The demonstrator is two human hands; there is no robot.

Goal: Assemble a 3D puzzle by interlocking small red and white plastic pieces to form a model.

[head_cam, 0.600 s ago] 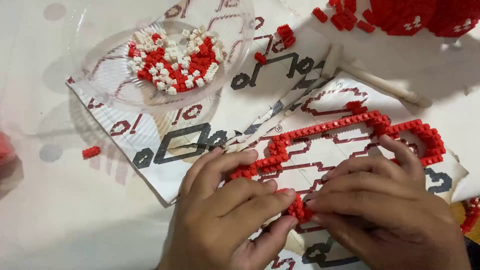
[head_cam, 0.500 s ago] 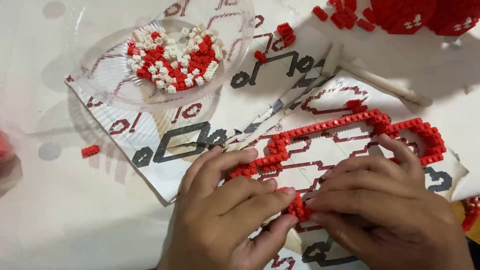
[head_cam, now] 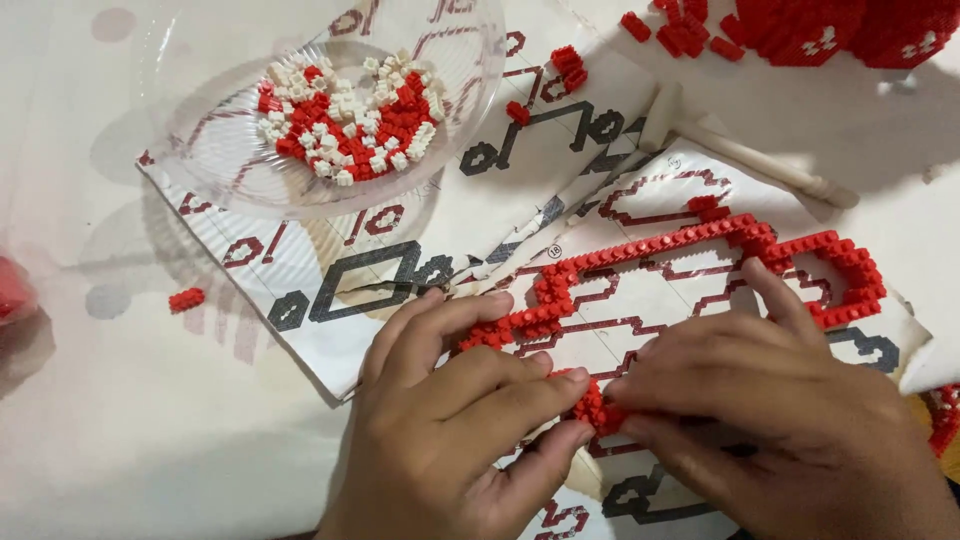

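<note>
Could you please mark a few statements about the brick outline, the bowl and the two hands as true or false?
1. Both hands, left hand and right hand, pinch the red brick outline at its near end. True.
2. The clear plastic bowl holds only white bricks. False: it holds red and white bricks mixed.
3. The outline lies on the printed instruction sheet. True.
4. A loose red brick lies inside the bowl. False: it lies on the table, left of the sheet.

Both hands (head_cam: 640, 420) pinch red brick outline (head_cam: 690, 250) on instruction sheet (head_cam: 400, 250).
</note>
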